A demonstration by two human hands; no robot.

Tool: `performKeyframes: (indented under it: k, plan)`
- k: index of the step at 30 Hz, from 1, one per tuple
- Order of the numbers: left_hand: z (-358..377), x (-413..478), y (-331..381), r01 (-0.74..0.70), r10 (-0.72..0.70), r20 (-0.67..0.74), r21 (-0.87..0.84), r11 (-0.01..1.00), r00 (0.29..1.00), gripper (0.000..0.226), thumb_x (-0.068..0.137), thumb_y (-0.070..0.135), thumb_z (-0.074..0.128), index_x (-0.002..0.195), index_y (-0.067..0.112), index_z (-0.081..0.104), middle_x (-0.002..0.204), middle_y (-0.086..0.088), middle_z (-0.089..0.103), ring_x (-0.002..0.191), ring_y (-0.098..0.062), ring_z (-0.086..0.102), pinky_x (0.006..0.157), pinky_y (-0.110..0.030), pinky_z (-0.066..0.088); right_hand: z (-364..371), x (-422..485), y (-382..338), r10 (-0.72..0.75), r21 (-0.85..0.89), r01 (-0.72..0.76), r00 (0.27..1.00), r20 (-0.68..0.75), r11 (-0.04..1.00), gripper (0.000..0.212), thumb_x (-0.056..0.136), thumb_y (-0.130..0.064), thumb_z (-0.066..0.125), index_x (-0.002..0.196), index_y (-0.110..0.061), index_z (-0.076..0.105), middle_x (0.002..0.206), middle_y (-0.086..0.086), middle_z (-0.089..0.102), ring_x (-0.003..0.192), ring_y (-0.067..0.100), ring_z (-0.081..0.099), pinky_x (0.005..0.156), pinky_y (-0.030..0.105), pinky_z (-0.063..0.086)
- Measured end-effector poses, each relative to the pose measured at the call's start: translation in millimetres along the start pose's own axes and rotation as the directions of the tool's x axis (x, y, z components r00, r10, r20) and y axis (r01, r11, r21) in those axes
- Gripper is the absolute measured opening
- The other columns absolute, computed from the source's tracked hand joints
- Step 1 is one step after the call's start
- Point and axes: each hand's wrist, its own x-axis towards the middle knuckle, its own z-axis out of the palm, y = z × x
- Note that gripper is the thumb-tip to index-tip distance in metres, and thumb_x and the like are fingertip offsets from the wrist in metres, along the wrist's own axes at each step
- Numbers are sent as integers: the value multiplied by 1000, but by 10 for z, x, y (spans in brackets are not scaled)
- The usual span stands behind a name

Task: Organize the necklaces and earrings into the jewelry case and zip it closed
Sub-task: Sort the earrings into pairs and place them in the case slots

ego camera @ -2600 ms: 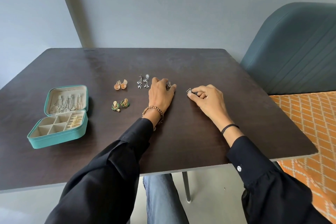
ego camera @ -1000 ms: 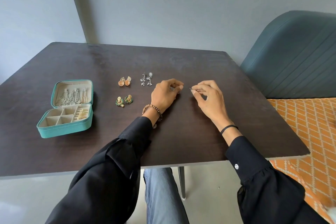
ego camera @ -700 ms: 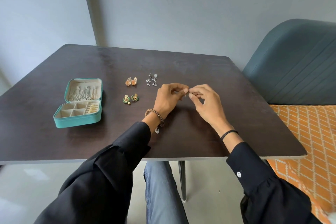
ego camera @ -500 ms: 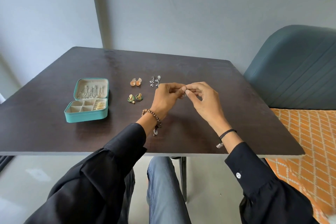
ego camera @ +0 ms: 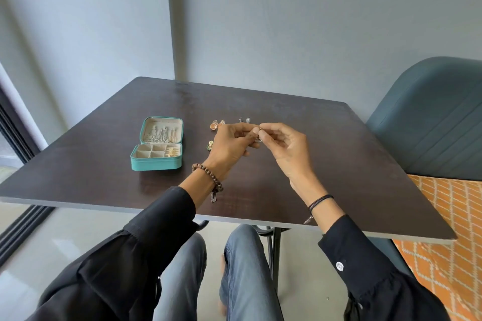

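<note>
A teal jewelry case lies open on the dark table, left of my hands. Its lid holds silver chains and one tray compartment holds gold pieces. My left hand and my right hand meet above the table, fingertips pinched together on a small silver earring. Behind my left hand lie an orange earring pair, a silver earring pair and a green-gold earring, partly hidden by the hand.
A teal upholstered chair stands at the table's right side. An orange patterned rug covers the floor on the right. A grey wall rises behind the table, and a dark window frame runs along the left.
Both hands rose off the table and came together, each pinching a small silver earring. The camera tilted up and shifted, so the case now appears nearer the centre.
</note>
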Motion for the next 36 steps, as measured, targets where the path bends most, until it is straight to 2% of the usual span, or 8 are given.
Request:
performKeyframes:
  k: [7, 13, 16, 19, 23, 26, 31, 36]
  plan:
    - [-288, -98, 101, -31, 36, -72, 77, 997, 997, 9, 97, 20, 70, 97, 19, 78, 84, -4, 78, 80, -11, 74, 64, -22, 50, 224, -19, -166, -166, -170, 174, 984, 65, 970, 9, 94, -27, 74, 102, -24, 77, 98, -13, 78, 93, 5, 74, 88, 37, 60]
    - [-601, -170, 239, -35, 38, -39, 89, 995, 999, 11, 95, 10, 71, 102, 9, 78, 73, 1, 75, 71, -6, 71, 63, -25, 55, 423, 24, -328, -213, -317, 244, 968, 129, 917, 13, 96, -25, 71, 108, -21, 72, 96, -14, 77, 83, 2, 71, 75, 21, 58]
    - [-750, -228, 277, -41, 41, 6, 128, 991, 999, 13, 95, 9, 70, 106, 8, 78, 81, -10, 75, 68, -8, 67, 67, -28, 57, 512, 9, -352, -255, -367, 317, 944, 209, 875, 21, 97, -23, 68, 118, -21, 72, 103, -11, 77, 83, 4, 70, 76, 13, 54]
    - [-819, -291, 278, -53, 51, 20, 111, 992, 998, 13, 95, 9, 70, 105, 9, 78, 89, -22, 76, 73, -12, 67, 69, -25, 57, 627, -22, -364, -310, -359, 350, 936, 166, 865, 18, 96, -16, 65, 110, -18, 77, 100, -8, 77, 86, 1, 69, 77, 6, 48]
    - [-865, -328, 256, -45, 46, -11, 92, 995, 999, 17, 96, 12, 70, 110, 5, 77, 91, -18, 77, 79, -15, 70, 68, -24, 59, 735, -33, -377, -185, -272, 208, 977, 105, 940, 18, 96, -17, 64, 105, -23, 78, 96, -13, 77, 88, -1, 70, 78, 9, 49]
    - [-903, -356, 250, -11, 11, -23, 11, 1000, 1000, 18, 96, 12, 69, 112, 4, 75, 90, -13, 74, 82, -13, 70, 69, -20, 56, 733, -8, -383, -22, -59, 27, 996, 91, 998, 16, 94, -18, 66, 101, -25, 79, 96, -9, 79, 89, 3, 71, 81, 22, 54]
    - [-972, -390, 215, 31, -33, -12, -133, 991, 999, 22, 97, 5, 65, 118, -2, 70, 83, -3, 72, 79, -10, 70, 79, -25, 60, 684, -27, -446, 104, 224, -143, 979, 177, 964, 15, 91, -6, 71, 105, -9, 78, 97, 6, 79, 89, 10, 69, 71, 17, 49]
    - [-996, -436, 223, 44, -53, -42, -197, 979, 998, 25, 95, 4, 67, 118, -4, 70, 106, -21, 75, 86, -16, 72, 74, -21, 59, 691, -49, -451, 147, 292, -229, 949, 278, 929, 20, 94, -3, 68, 113, 0, 73, 107, 16, 77, 96, 16, 70, 87, 26, 53]
